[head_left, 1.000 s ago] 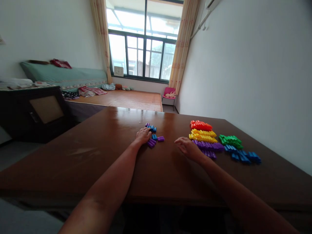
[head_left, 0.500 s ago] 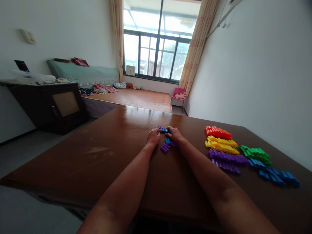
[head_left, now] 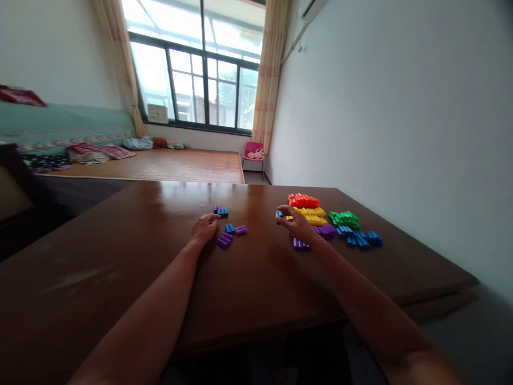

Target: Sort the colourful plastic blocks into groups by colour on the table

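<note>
Forward, right fingers curled, pinching blue block

Yellow blocks and purple blocks partly hidden behind the right hand

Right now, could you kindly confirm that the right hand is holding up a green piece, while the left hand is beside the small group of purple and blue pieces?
Not quite: the head view shows the right hand holding up a blue piece, not a green one. The left hand is indeed beside the small group of purple and blue pieces.
</note>
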A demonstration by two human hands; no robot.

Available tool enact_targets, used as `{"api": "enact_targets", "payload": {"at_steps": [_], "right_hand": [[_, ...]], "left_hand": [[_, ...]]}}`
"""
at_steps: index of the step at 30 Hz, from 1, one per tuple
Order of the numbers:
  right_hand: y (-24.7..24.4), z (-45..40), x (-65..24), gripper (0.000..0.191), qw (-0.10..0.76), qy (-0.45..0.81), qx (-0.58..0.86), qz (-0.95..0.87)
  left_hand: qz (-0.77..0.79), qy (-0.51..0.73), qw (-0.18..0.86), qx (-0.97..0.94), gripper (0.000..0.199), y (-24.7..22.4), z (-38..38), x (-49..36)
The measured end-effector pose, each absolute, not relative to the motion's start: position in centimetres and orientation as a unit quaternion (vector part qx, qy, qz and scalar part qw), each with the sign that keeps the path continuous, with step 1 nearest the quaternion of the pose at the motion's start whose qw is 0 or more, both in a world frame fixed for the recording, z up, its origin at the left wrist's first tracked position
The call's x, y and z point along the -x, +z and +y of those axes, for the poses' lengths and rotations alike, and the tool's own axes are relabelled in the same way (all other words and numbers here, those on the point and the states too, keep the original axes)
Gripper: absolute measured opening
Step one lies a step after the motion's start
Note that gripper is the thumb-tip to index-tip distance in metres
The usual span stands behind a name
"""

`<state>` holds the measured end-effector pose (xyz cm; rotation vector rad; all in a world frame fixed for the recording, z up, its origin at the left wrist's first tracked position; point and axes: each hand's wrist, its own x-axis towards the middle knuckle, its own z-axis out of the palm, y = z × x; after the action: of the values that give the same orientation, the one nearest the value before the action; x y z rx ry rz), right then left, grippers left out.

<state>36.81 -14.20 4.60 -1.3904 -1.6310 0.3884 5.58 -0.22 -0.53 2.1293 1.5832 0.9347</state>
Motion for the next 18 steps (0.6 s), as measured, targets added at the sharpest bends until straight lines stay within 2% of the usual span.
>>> {"api": "enact_targets", "payload": {"at_steps": [6,10,15,18], "right_hand": [[4.0,-25.4,-50.9,0.056,0.547,0.083,0.716,-0.426],[1.5,-32.0,-59.0,0.047,0.587,0.026,0.734,-0.341],[-2.0,-33.7,-63.1,0.038,0.550,0.049,0.771,-0.316],[-2.9,-33.0,-63.9,0.033,0.479,0.003,0.808,-0.343]], "left_hand": [[0.546,0.284,0.121,-0.779,0.037,-1.1,1.1,-5.3],[0.551,0.258,0.114,-0.786,0.037,-0.8,1.1,-5.3],[0.561,0.254,0.107,-0.780,0.038,-0.6,1.2,-5.3],[0.563,0.269,0.119,-0.773,0.036,-0.4,1.0,-5.2]]}}
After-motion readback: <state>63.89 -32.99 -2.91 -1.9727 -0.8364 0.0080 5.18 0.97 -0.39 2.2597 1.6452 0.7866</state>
